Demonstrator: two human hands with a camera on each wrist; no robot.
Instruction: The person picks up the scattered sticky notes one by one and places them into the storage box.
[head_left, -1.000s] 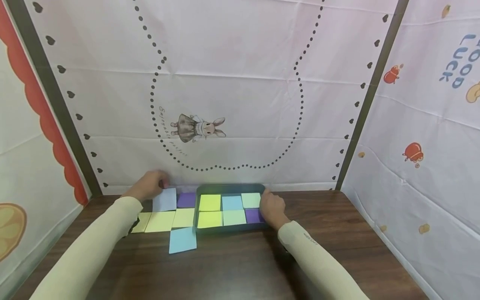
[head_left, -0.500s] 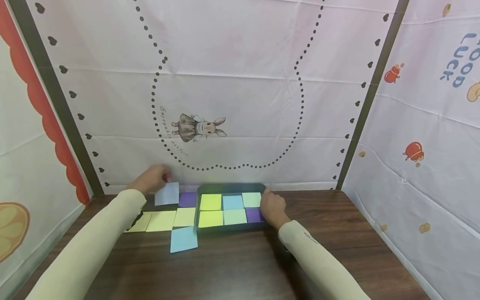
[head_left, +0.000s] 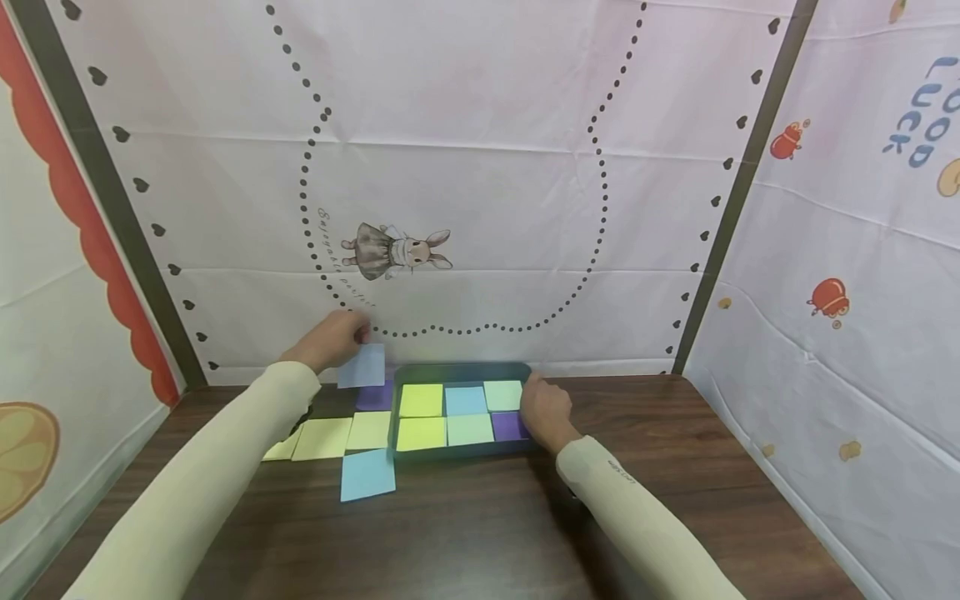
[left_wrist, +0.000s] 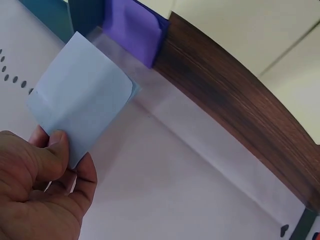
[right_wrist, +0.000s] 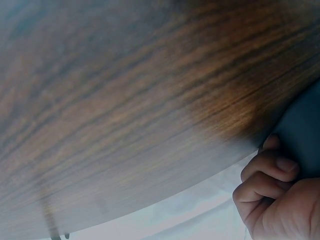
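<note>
- Head view: the left hand (head_left: 327, 340) pinches a pale blue note (head_left: 363, 367) by its edge and holds it up off the table (head_left: 480, 533), in line with the outer purple note (head_left: 375, 397); the right hand (head_left: 549, 413) has its fingers curled on the right end of the dark tray (head_left: 461, 372), gripping it.
- Inside the tray, six notes in two rows of three: bright yellow notes (head_left: 422, 401) down the left column, a blue note (head_left: 465, 402) and a green one in the middle, green over purple on the right.
- So, part-way along, I'd judge: those six look settled, the pale blue one is in the air, and five more show outside.
- Those five: the outer purple note just beside the tray's left wall, three pale yellow notes (head_left: 322, 439) in a row, the leftmost partly behind the sleeve, and a sky-blue note (head_left: 368, 475) nearest the person. Whether the arm hides any others, I can't tell.
- Left wrist view: thumb and fingers pinch one corner of the pale blue note, tilted before the wall cloth (left_wrist: 170, 175), apart from the tray.
- Right wrist view: bent fingers against the dark wall of the tray; the inside isn't visible from here.
</note>
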